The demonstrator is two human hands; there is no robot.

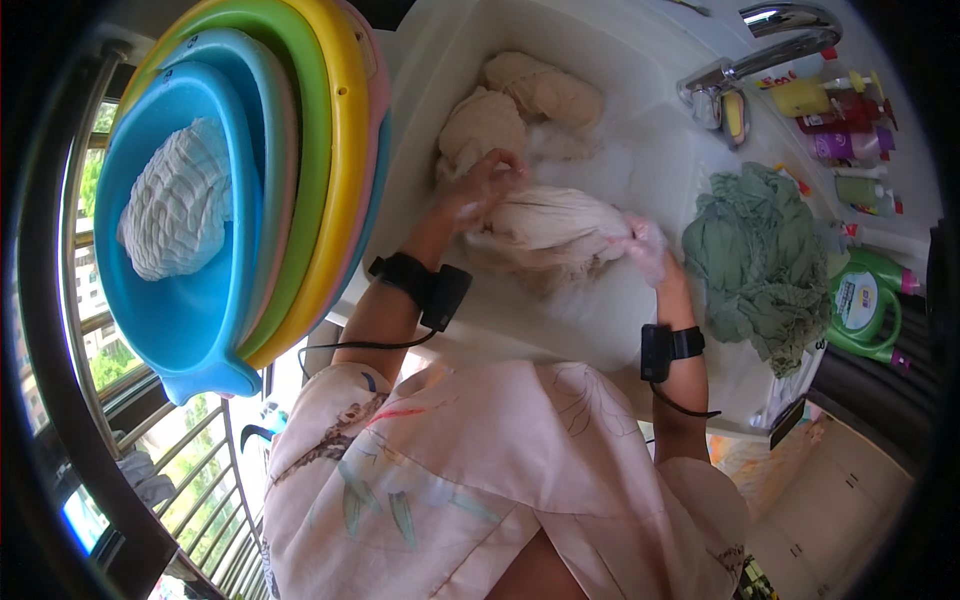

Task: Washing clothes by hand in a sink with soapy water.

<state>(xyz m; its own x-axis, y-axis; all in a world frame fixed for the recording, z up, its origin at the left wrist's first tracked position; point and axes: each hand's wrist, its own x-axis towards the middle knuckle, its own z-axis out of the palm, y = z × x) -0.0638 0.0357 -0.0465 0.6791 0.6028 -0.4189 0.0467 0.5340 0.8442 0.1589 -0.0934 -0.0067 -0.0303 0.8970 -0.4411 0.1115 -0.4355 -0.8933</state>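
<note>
A wet beige cloth (559,217) is stretched between my hands in a white sink basin (637,150) holding soapy water. My right hand (645,244) grips its right end, with suds on the fingers. My left hand (491,184) is bent over the cloth's left end, its fingers curled; whether they pinch fabric cannot be told. Part of the cloth hangs into the water below. Two more bunched beige cloths, one (484,127) just beyond my left hand and one (547,90) farther back, lie against the basin's back left side.
Nested plastic basins (341,150) stand at the left, the blue one (176,322) holding a wrung white cloth (180,202). A green crumpled cloth (757,262) lies on the sink's right side. A chrome faucet (780,60), a brush (735,118), several bottles (847,146) and a green detergent jug (862,300) are beyond.
</note>
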